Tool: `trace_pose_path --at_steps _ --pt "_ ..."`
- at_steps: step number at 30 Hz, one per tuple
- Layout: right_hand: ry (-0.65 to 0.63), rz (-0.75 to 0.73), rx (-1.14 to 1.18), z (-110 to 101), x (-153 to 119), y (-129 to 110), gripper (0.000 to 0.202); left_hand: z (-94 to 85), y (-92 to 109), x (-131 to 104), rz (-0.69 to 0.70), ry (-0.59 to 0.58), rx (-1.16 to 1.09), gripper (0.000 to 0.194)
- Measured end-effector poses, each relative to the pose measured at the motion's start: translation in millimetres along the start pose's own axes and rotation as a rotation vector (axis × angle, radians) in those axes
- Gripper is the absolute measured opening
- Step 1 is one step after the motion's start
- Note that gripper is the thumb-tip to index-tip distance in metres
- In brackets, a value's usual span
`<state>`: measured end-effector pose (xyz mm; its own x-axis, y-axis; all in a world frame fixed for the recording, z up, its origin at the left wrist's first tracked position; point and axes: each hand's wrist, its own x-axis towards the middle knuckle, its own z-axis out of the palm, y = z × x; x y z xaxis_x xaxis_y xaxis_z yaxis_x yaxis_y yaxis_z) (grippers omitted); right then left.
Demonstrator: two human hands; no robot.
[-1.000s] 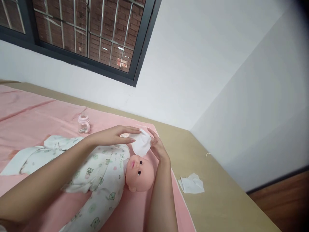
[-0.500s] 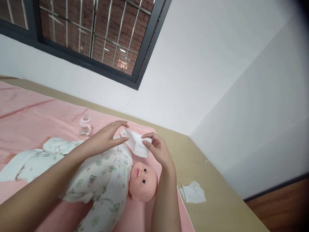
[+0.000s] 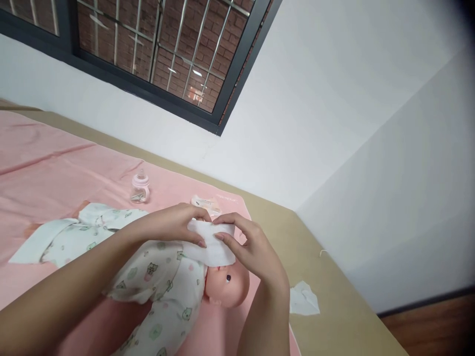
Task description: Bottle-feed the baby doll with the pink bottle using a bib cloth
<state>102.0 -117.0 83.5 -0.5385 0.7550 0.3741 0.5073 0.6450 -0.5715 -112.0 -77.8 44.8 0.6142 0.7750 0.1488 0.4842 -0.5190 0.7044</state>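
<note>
Both of my hands hold a white wipe [image 3: 211,251] stretched between them, above the upper body and face of a baby doll [image 3: 228,291]. My left hand [image 3: 181,222] pinches its left side, thumb in front. On the right side, my right hand [image 3: 252,242] grips it between thumb and fingers. The wipe hides part of the doll's face, leaving one eye in view. The doll lies on its back in white printed clothes [image 3: 159,277]. Just beyond my hands is a small soft packet [image 3: 206,203], partly covered by them.
A pink-topped baby bottle [image 3: 140,187] stands on the pink sheet [image 3: 74,163] behind the doll. A crumpled white wipe [image 3: 304,299] lies on the tan tabletop [image 3: 334,301] at right. White walls and a barred window [image 3: 159,49] border the far side.
My left hand has closed on the wipe, which is now spread between both hands. The wipe has come nearer and lower in view, covering part of the doll's face. The packet behind shows more.
</note>
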Motion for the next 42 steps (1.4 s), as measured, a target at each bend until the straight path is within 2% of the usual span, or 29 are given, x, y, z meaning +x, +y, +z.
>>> trace_pose_path --at_steps 5,9,12,15,21,23,26,30,34,38,42 --pt "0.066 0.015 0.032 -2 -3 0 0.02 -2.8 5 -5 -0.036 -0.031 -0.051 0.03" --pt "0.117 0.034 0.111 1 -3 1 0.028 -1.7 12 -7 0.156 -0.047 -0.22 0.016" --pt "0.187 0.02 0.193 3 -1 2 0.036 1.3 18 -7 0.279 0.026 -0.275 0.014" --pt "0.279 -0.005 0.233 5 1 3 0.045 4.8 21 -6 0.315 0.145 -0.294 0.016" --pt "0.3 0.047 0.156 7 3 4 0.057 8.9 27 -7 0.237 0.285 -0.475 0.019" --pt "0.314 0.095 0.125 6 3 5 0.056 8.9 27 -7 0.185 0.28 -0.584 0.022" --pt "0.365 0.137 0.129 -1 1 13 0.053 7.2 23 -8 0.097 0.194 -0.674 0.025" --pt "0.381 0.17 0.223 -15 -3 35 0.043 8.1 20 -6 0.029 -0.008 -0.506 0.028" --pt "0.371 0.24 0.285 -23 -4 66 0.038 24.1 19 -1 -0.039 -0.19 -0.276 0.031" --pt "0.244 0.357 0.368 -19 -3 102 0.042 45.4 17 3 -0.052 -0.177 -0.059 0.03" --pt "0.179 0.468 0.53 -5 -7 142 0.044 55.9 17 4 -0.025 -0.138 0.074 0.019"
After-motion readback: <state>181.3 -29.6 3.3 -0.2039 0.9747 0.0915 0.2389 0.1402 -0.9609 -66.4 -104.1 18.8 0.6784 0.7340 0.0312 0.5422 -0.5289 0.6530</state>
